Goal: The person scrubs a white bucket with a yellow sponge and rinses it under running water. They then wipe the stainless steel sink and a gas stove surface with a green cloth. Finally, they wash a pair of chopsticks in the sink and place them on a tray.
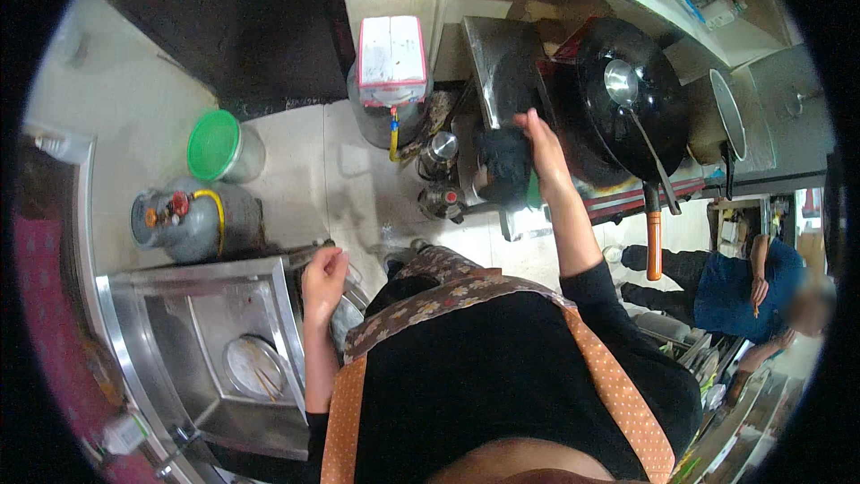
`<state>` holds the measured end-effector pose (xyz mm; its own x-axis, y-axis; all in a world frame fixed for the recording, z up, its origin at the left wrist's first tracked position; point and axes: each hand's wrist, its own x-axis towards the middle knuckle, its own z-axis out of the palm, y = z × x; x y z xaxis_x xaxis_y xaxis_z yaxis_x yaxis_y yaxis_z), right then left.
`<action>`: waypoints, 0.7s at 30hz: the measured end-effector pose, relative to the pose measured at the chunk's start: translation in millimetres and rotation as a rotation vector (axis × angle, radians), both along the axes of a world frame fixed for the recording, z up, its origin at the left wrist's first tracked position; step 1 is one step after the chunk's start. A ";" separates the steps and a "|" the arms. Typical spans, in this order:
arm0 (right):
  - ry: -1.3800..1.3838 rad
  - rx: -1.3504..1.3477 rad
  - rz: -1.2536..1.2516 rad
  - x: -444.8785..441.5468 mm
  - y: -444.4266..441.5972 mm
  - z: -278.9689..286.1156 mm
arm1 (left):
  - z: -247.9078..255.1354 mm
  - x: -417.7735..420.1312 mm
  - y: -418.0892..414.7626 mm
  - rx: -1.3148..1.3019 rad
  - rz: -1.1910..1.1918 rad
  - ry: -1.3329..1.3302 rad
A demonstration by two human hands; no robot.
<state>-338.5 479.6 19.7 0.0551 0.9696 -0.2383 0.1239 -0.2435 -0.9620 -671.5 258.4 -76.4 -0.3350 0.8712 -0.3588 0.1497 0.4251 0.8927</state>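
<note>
My right hand is stretched forward, its fingers straight and nothing seen in it. It hovers over a dark container beside the stove. To its right a black wok with a wooden handle sits on the stove, and a metal ladle rests inside it. My left hand hangs near the rim of a stainless steel sink, fingers loosely bent, with no object visible in it. Down in the sink lies a round metal dish with chopsticks on it.
A gas cylinder stands behind the sink, near a green-lidded bucket. Ahead, a white box tops another cylinder. Metal canisters stand on the floor. A pot sits right of the wok. A person in blue stands at right.
</note>
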 end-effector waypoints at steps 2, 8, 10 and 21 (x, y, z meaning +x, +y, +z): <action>0.064 0.075 -0.129 -12.1 53.0 -9.6 | 0.2 -11.0 8.0 -0.017 -0.016 0.019; 0.742 0.082 -0.569 16.5 231.0 -63.9 | 18.4 -31.3 54.0 -0.080 -0.050 0.037; 1.009 0.139 -0.601 20.0 265.2 -67.7 | 10.0 -46.9 70.2 -0.030 -0.053 0.159; -0.072 -0.344 -1.284 57.8 379.8 -42.4 | 27.5 -86.4 195.9 -0.167 -0.089 0.275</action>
